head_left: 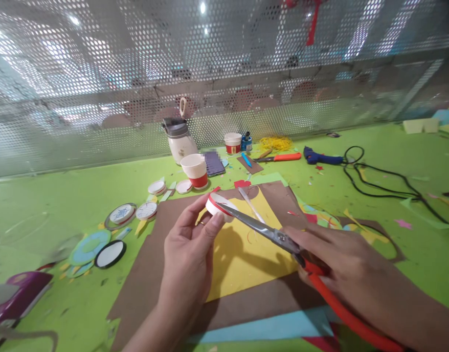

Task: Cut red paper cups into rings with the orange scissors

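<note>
My left hand point(191, 239) pinches a shallow white round piece with a red band point(212, 205), which looks like the cut-off bottom of a paper cup. In my right hand point(342, 269) is a pair of scissors point(261, 227) with red handles. Their blades point left and their tips lie against the round piece's edge. Both hands are above a yellow sheet point(242, 276), which rests on brown cardboard point(147, 274). A thin pale stick point(251, 204) lies on the yellow sheet, just beyond the scissors.
Stacked paper cups point(194, 168) stand behind my left hand, near a white jug point(180, 146) and a phone point(214, 164). Further right are an orange-handled knife point(287, 157) and a blue glue gun point(322, 156) with a black cord. Paper discs point(122, 214) and a purple tool point(24, 296) lie left.
</note>
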Demonstrator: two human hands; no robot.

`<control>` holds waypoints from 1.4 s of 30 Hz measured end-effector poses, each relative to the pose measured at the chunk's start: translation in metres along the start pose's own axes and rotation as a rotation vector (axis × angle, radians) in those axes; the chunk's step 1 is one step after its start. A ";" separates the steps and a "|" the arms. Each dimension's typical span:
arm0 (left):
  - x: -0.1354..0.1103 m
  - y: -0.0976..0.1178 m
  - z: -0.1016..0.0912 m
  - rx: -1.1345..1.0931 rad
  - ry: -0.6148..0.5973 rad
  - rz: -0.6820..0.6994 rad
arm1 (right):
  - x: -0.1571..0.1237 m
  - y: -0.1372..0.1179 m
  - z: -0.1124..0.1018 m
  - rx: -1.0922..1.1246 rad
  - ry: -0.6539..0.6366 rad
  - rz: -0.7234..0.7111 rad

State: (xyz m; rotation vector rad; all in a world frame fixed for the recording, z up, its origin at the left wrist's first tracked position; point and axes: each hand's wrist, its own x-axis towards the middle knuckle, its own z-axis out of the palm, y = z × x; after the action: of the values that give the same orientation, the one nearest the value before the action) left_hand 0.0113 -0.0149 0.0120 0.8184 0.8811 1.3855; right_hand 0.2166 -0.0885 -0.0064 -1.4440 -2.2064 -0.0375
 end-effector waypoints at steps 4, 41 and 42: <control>0.000 0.000 0.000 0.011 -0.005 -0.002 | -0.002 0.000 0.002 -0.001 -0.003 0.010; 0.001 -0.006 -0.001 0.066 0.005 0.032 | -0.002 0.004 0.003 -0.019 -0.047 0.035; 0.001 -0.006 -0.001 0.062 0.007 0.036 | -0.002 0.004 0.003 -0.012 -0.048 0.040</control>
State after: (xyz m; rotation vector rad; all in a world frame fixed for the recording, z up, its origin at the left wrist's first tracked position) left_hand 0.0129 -0.0143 0.0065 0.8814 0.9226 1.3990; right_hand 0.2195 -0.0874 -0.0107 -1.5101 -2.2188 -0.0029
